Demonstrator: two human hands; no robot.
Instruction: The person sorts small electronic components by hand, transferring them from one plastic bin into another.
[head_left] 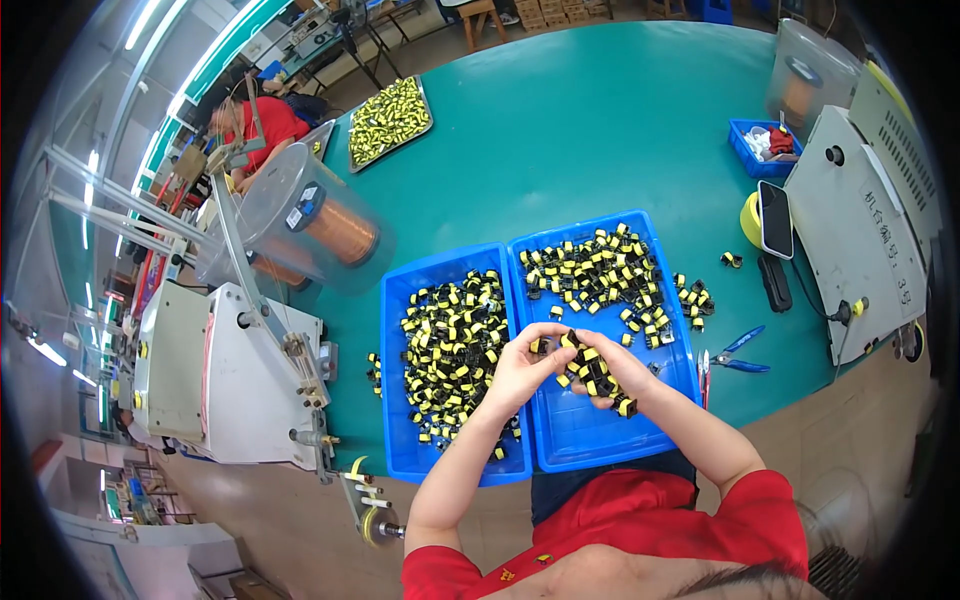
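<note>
Over the right blue tray (590,440), near the worktop's front edge, the right hand (612,372) cups a stack of small yellow-and-black coil parts (590,368), fingers curled around them. The left hand (520,368) pinches one such part (540,346) between thumb and fingertips, just beside the stack. More parts lie in the left blue tray (405,450). Blue-handled pliers (738,355) lie to the right, near the front edge.

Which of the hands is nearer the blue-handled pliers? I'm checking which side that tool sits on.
Right. The right hand is over the right blue bin, holding a stack of yellow-and-black parts, closer to the pliers lying on the green table beyond that bin. The left hand is farther away.
</note>
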